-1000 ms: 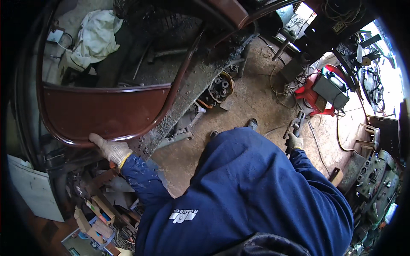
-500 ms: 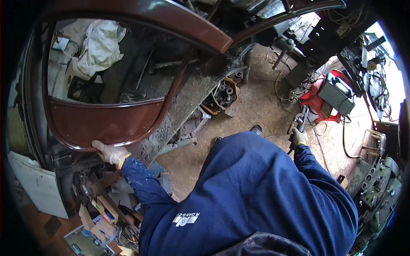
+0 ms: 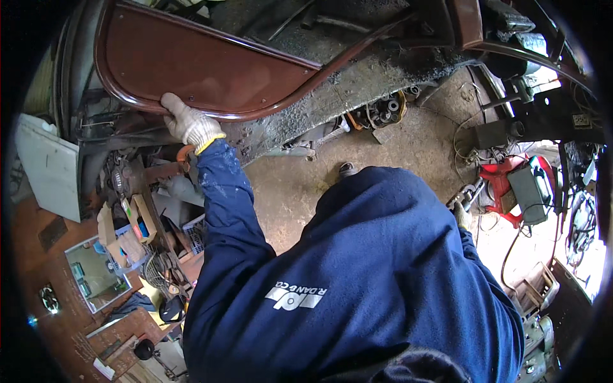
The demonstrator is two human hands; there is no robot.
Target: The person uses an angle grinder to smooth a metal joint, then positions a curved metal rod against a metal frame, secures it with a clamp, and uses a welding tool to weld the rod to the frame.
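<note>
A glossy reddish-brown metal frame (image 3: 271, 110), rounded at its near end, lies over the workbench (image 3: 338, 102) at the upper left. It carries a flat brown panel (image 3: 191, 60) inside its curve. At the frame's near rim is my left hand (image 3: 189, 124) in a pale knit glove, its fingers curled over the edge. Low on my right side, my gloved right hand (image 3: 461, 216) is partly hidden by my body. It is closed around a silver and dark hand tool (image 3: 471, 193) whose exact kind I cannot make out.
Under the bench's edge sits a tub of round metal parts (image 3: 386, 112). On the right, a grey box-shaped machine (image 3: 531, 195) rests on a red stool (image 3: 504, 175), with cables on the floor. Lower left are an open cardboard box (image 3: 121, 233) and a white panel (image 3: 48, 169).
The view has turned, so the frame and bench sit higher and farther right. My left hand keeps its grip on the rim; my right hand and its tool are now more hidden.
</note>
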